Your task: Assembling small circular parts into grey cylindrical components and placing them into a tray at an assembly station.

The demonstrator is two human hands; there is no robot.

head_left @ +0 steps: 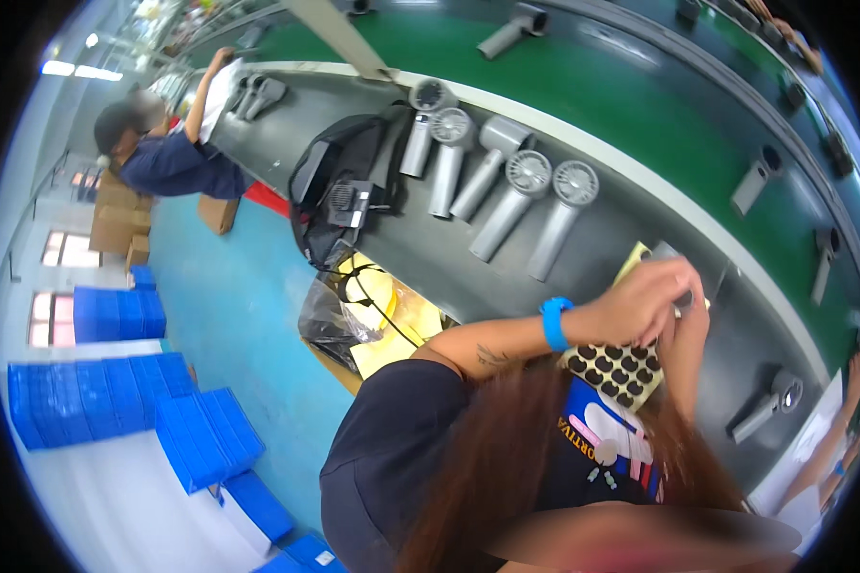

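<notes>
My left hand (pixel 640 301), with a blue band on the wrist, is closed and meets my right hand (pixel 688 339) over the bench edge. The right fingers are closed too. A small grey, shiny part shows between and just above the hands, but the fingers hide most of it. A pale yellow sheet (pixel 655 374) with rows of round black stickers (pixel 623 364) lies under and in front of my hands. Left of them, several grey handheld fans (pixel 528 172) lie side by side on the metal bench (pixel 420 253).
A black backpack (pixel 313 181) lies on the bench, above a carton of yellow sheets (pixel 392 334). Beyond runs a green conveyor (pixel 631 105) carrying spaced fans. Another fan (pixel 769 408) lies at right. A co-worker (pixel 177 162) is at far left; blue crates (pixel 96 396) stand below.
</notes>
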